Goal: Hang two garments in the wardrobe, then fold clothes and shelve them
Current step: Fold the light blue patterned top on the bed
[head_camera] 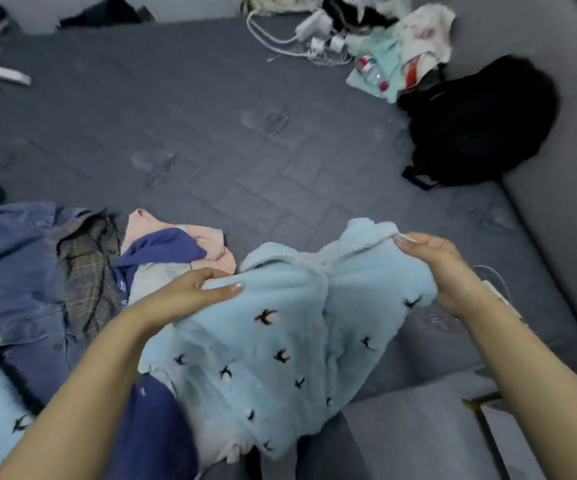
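A person holds a pale blue fleece, dotted with small dark bird motifs, above the near edge of a grey bed. The left hand grips the garment's left side with thumb on top and fingers curled under the fabric; the right hand pinches the trimmed collar edge at the upper right. The fleece hangs bunched between the two hands, its lower part draping toward the person.

To the left, touching the fleece's edge, lies a pile of unfolded clothes: denim, a checked shirt, something navy and a pink piece. A black backpack sits well apart at the far right, with chargers and oddments beyond it.

The step appears to be folding. It would go best if the hands draw apart to pull the fleece taut, then lay it flat on the bare stretch of bed ahead, clear of the pile. The thick pile fabric is likely to spring open, so firm smoothing of each fold seems wise.
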